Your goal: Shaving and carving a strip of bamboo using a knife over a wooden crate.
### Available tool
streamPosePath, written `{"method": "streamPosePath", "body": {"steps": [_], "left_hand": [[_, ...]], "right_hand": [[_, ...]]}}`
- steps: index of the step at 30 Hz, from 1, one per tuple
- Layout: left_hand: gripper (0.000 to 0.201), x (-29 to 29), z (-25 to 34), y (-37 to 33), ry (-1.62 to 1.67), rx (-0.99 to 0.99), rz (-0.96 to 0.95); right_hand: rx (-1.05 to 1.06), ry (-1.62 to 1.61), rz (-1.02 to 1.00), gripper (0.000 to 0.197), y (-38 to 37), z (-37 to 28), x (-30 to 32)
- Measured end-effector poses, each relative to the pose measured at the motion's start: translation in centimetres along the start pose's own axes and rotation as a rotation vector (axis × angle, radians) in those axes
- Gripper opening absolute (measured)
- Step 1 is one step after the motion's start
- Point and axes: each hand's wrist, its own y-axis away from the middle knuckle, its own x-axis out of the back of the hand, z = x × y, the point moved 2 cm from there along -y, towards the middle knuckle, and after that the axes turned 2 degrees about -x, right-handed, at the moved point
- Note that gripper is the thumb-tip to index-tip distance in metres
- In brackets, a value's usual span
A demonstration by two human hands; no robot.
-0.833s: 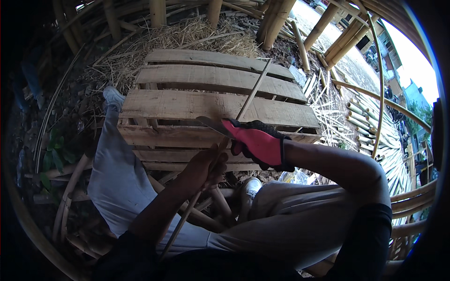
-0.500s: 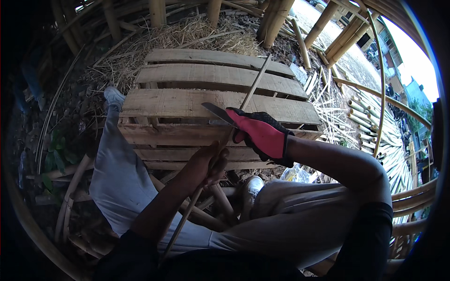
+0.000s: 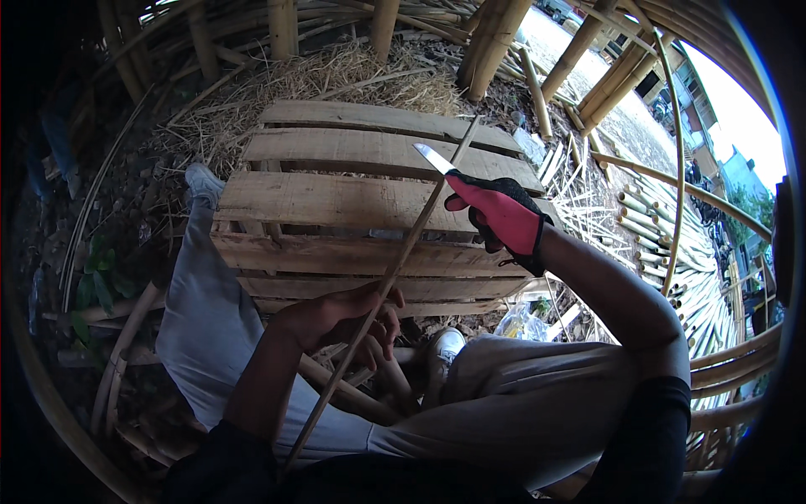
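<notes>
One pallet (image 3: 336, 202), five top slats showing. One bamboo strip (image 3: 395, 269), slanting across the pallet (lower end lost in shadow). One knife (image 3: 434, 157), blade against the strip. Left hand (image 3: 344, 319), bare, clenched around the strip. Right hand (image 3: 504, 214), red-gloved, fist apparently closed on the knife handle, which is hidden.

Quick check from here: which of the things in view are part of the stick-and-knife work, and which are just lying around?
In the work:
- thin bamboo strip, gripped by the left hand
- knife, held by the gloved right hand against the strip
- wooden pallet under the strip

Lying about:
- straw heap
- cut bamboo pieces
- bamboo poles
- clear plastic bag
</notes>
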Motion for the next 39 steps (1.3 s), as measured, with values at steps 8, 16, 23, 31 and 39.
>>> {"method": "streamPosePath", "body": {"steps": [8,16,23,31,39], "left_hand": [[0.049,1.1,-2.3,0.6,-0.019,0.038,-0.102],[0.052,-0.7,-3.8,0.5,0.265,0.062,0.09],[0.049,-1.6,-3.9,0.6,0.168,-0.019,0.202],[0.044,-1.4,-3.7,0.3,0.063,-0.106,0.229],[0.042,-1.7,-2.8,0.5,-0.103,-0.056,0.369]], "right_hand": [[0.092,0.096,-0.056,0.035,0.3,-0.2,0.4],[-0.213,0.535,-0.11,0.064,3.2,-1.2,-2.2],[-0.197,0.313,-0.282,0.058,3.2,0.4,-3.9],[-0.184,0.202,-0.386,0.046,2.2,1.5,-3.6],[-0.113,0.273,-0.212,0.048,3.6,0.3,-5.2]]}}
